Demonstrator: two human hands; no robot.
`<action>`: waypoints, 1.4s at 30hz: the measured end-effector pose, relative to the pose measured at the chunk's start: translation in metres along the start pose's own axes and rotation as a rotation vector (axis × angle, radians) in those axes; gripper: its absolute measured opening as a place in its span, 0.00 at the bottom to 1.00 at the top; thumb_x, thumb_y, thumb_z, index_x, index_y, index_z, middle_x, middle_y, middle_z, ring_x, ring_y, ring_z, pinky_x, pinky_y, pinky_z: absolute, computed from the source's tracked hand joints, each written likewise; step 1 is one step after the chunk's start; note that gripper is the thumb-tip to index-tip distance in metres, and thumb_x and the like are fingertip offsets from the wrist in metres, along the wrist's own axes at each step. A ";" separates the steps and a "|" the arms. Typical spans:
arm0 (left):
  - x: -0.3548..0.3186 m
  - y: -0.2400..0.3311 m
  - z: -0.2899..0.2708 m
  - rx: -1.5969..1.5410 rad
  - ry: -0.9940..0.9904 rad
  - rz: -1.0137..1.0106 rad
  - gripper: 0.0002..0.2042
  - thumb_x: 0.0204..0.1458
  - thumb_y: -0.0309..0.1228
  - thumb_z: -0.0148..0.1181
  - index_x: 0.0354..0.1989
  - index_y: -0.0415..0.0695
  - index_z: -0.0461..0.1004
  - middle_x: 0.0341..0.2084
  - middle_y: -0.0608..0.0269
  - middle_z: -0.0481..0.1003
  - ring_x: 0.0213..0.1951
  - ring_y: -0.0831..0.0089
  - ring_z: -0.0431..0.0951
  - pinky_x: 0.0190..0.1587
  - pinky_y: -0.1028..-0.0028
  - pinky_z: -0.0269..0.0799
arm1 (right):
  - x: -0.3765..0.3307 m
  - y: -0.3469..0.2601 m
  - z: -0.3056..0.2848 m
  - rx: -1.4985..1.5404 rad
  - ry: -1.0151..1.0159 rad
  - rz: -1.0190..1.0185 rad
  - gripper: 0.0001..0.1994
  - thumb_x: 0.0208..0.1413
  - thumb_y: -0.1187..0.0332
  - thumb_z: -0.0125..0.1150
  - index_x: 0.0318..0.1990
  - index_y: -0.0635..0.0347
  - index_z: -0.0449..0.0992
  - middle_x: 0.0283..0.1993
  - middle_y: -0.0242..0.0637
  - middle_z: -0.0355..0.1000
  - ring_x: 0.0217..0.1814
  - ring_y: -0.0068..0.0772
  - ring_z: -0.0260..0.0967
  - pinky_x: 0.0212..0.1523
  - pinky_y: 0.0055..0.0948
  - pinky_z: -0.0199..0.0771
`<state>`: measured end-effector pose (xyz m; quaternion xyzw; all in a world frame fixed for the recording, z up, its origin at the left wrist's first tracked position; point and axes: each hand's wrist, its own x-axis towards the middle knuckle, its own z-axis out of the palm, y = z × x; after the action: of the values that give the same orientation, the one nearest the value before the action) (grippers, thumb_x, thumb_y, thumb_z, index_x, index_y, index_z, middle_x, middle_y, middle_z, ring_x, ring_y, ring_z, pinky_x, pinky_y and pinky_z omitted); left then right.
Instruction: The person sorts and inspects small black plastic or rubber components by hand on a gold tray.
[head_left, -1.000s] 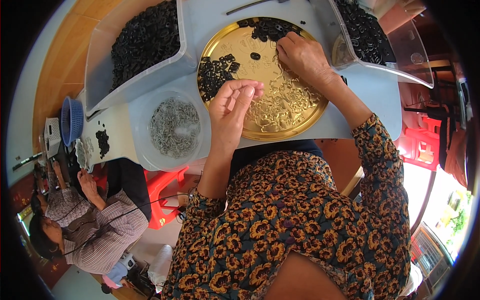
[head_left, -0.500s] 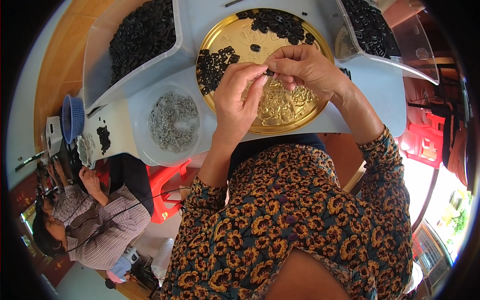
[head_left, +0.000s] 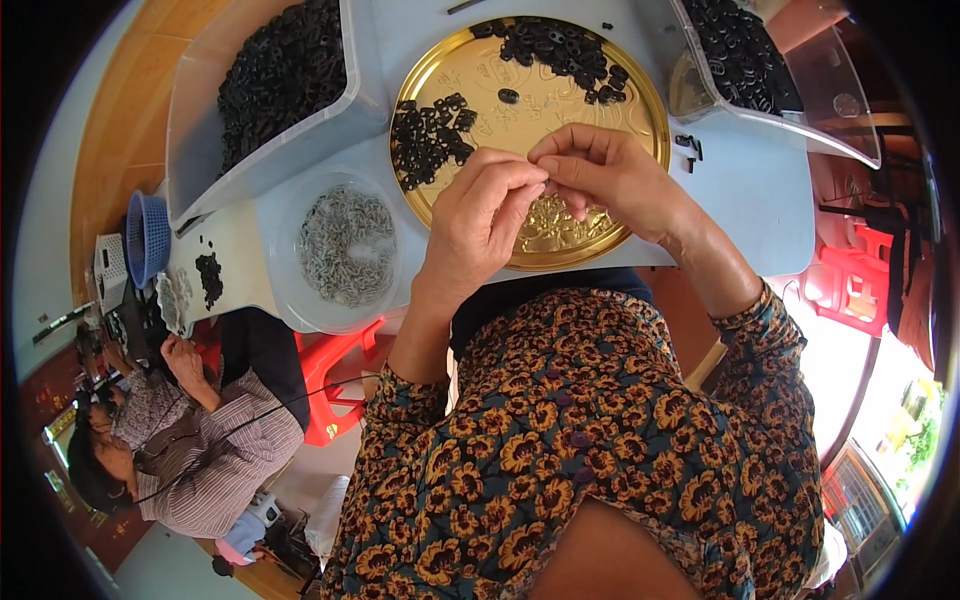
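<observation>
My left hand (head_left: 480, 215) and my right hand (head_left: 620, 185) meet above the near half of a round gold tray (head_left: 550, 118), fingertips pinched together. Between them is a small black plastic piece (head_left: 546, 186), almost wholly hidden by the fingers. Small black plastic pieces with holes (head_left: 430, 145) are heaped on the tray's left side, and more black pieces (head_left: 565, 50) lie along its far edge. A single black oval piece (head_left: 508, 96) sits apart on the tray beyond my hands. Shiny small gold-coloured pieces (head_left: 565, 225) are spread beneath my hands, partly covered by them.
A clear bowl (head_left: 283, 275) of small silver metal pieces stands left of the tray. Clear bins of black pieces flank it, one far left (head_left: 265, 160), one far right (head_left: 690, 90). A blue basket (head_left: 147, 235) and a seated person (head_left: 225, 440) are farther left.
Both hands have come down slightly nearer to me, still pinched together. The black piece, plainer before, is now mostly covered by the fingers. The right hand has uncovered small black bits beside the tray.
</observation>
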<state>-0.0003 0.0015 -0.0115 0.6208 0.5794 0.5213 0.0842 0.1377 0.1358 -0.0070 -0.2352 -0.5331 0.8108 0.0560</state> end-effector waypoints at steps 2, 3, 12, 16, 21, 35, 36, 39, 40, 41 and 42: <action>-0.006 0.001 0.000 -0.007 -0.026 -0.042 0.08 0.49 0.17 0.62 0.37 0.38 0.74 0.31 0.58 0.73 0.30 0.70 0.77 0.30 0.76 0.73 | 0.003 0.006 -0.006 -0.268 0.087 -0.170 0.11 0.58 0.67 0.60 0.42 0.67 0.75 0.27 0.31 0.71 0.26 0.20 0.67 0.28 0.22 0.70; -0.010 0.002 -0.001 -0.060 -0.036 -0.140 0.07 0.49 0.17 0.62 0.37 0.38 0.74 0.30 0.58 0.74 0.30 0.72 0.77 0.30 0.77 0.73 | 0.004 0.006 -0.005 -0.532 0.175 -0.340 0.10 0.58 0.67 0.60 0.41 0.66 0.76 0.27 0.33 0.71 0.26 0.21 0.67 0.28 0.24 0.70; -0.030 -0.004 -0.001 -0.425 0.062 -0.389 0.06 0.55 0.16 0.56 0.40 0.34 0.72 0.35 0.59 0.73 0.32 0.77 0.75 0.36 0.79 0.73 | 0.043 -0.005 -0.052 -1.294 0.450 -0.698 0.06 0.54 0.66 0.58 0.35 0.57 0.77 0.34 0.38 0.72 0.33 0.44 0.73 0.35 0.39 0.73; -0.031 -0.005 -0.004 -0.477 0.102 -0.406 0.06 0.55 0.16 0.54 0.41 0.34 0.73 0.36 0.59 0.73 0.32 0.77 0.75 0.37 0.79 0.73 | 0.058 -0.007 -0.051 -1.442 0.329 -0.680 0.05 0.52 0.67 0.59 0.34 0.56 0.78 0.35 0.36 0.72 0.35 0.43 0.73 0.37 0.37 0.74; -0.033 -0.005 -0.007 -0.522 0.140 -0.468 0.06 0.56 0.16 0.55 0.41 0.34 0.73 0.35 0.61 0.72 0.33 0.79 0.75 0.37 0.81 0.73 | 0.065 -0.013 -0.053 -1.627 0.186 -0.648 0.06 0.45 0.70 0.63 0.32 0.57 0.76 0.36 0.38 0.72 0.35 0.44 0.74 0.37 0.37 0.74; -0.023 -0.005 -0.009 -0.637 0.191 -0.616 0.06 0.58 0.22 0.55 0.42 0.36 0.71 0.33 0.55 0.78 0.34 0.73 0.79 0.39 0.75 0.75 | 0.089 -0.024 -0.047 -1.661 0.046 -0.416 0.08 0.43 0.73 0.55 0.29 0.70 0.74 0.33 0.54 0.75 0.33 0.53 0.75 0.33 0.42 0.74; -0.025 -0.007 -0.010 -0.634 0.202 -0.611 0.06 0.58 0.22 0.55 0.42 0.35 0.71 0.35 0.55 0.77 0.34 0.74 0.79 0.39 0.76 0.75 | 0.085 -0.027 -0.046 -1.662 0.042 -0.420 0.08 0.43 0.73 0.55 0.29 0.70 0.74 0.33 0.54 0.75 0.33 0.53 0.75 0.33 0.42 0.74; -0.023 -0.009 -0.011 -0.620 0.221 -0.615 0.07 0.58 0.22 0.55 0.43 0.34 0.71 0.36 0.55 0.77 0.34 0.75 0.78 0.39 0.78 0.76 | 0.066 -0.030 -0.042 -1.347 -0.019 -0.532 0.09 0.46 0.70 0.57 0.31 0.70 0.74 0.32 0.50 0.76 0.33 0.46 0.75 0.34 0.37 0.73; -0.021 -0.008 -0.011 -0.610 0.225 -0.622 0.07 0.58 0.22 0.56 0.43 0.34 0.71 0.36 0.55 0.77 0.34 0.75 0.78 0.39 0.78 0.76 | 0.060 -0.029 -0.038 -1.144 -0.047 -0.435 0.10 0.48 0.68 0.58 0.31 0.69 0.74 0.31 0.47 0.75 0.33 0.40 0.74 0.35 0.35 0.73; -0.018 -0.007 -0.010 -0.610 0.224 -0.624 0.07 0.58 0.22 0.56 0.43 0.34 0.71 0.36 0.55 0.77 0.34 0.75 0.78 0.39 0.78 0.76 | 0.055 -0.028 -0.035 -0.942 -0.067 -0.337 0.10 0.50 0.67 0.59 0.32 0.68 0.74 0.30 0.44 0.75 0.32 0.35 0.73 0.36 0.32 0.73; -0.016 -0.006 -0.008 -0.595 0.227 -0.613 0.07 0.58 0.23 0.56 0.42 0.34 0.71 0.35 0.56 0.77 0.34 0.75 0.78 0.40 0.77 0.76 | 0.052 -0.025 -0.033 -0.831 -0.073 -0.314 0.10 0.52 0.67 0.58 0.34 0.68 0.74 0.28 0.40 0.74 0.29 0.28 0.71 0.36 0.29 0.72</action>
<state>-0.0071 -0.0132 -0.0211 0.3079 0.5668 0.6813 0.3459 0.1023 0.1914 -0.0124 -0.1251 -0.8446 0.5171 0.0603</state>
